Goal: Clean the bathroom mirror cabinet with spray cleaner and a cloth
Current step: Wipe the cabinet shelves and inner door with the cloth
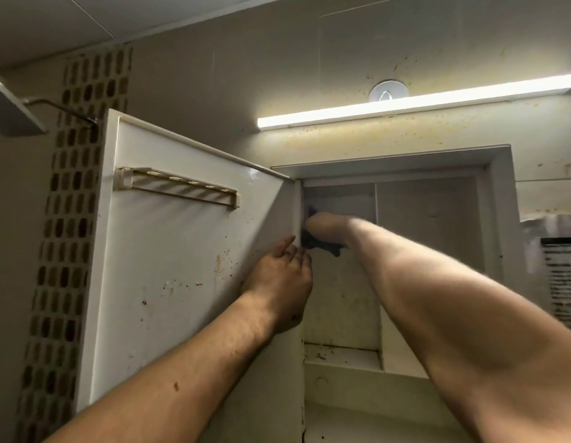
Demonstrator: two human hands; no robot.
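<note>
Cream plastic all round here, and pretty grubby: the cabinet (498, 193) is sunk into the wall with its door (181, 266) swung wide open to the left, so we're looking at the door's inside face, with a little slotted rack (178, 187) near the top. Both arms reach up into the gap by the hinge. The left hand (277, 279) rests on the door's inner face right at the hinge edge, fingers (287, 243) fairly straight and holding nothing. My guess is it's just steadying the door. The right hand (325, 227) is higher and deeper, inside the top left compartment. Its wrist is bent over and its fingers are curled round a dark cloth (322, 246), which pokes out above and below the hand and is pressed to the cabinet's left inner wall. So the cloth sits just up and right of the left fingertips, maybe touching them, can't tell for sure. What the next stroke turns on, as I read it: that hinge-side wall runs straight up and down, and the brown crud on the shelf (341, 354) lies well below the cloth. So the wipe wants to go down along the wall. The right hand is placed for that, but the left may need to shift clear. Spray bottle isn't in shot.
</note>
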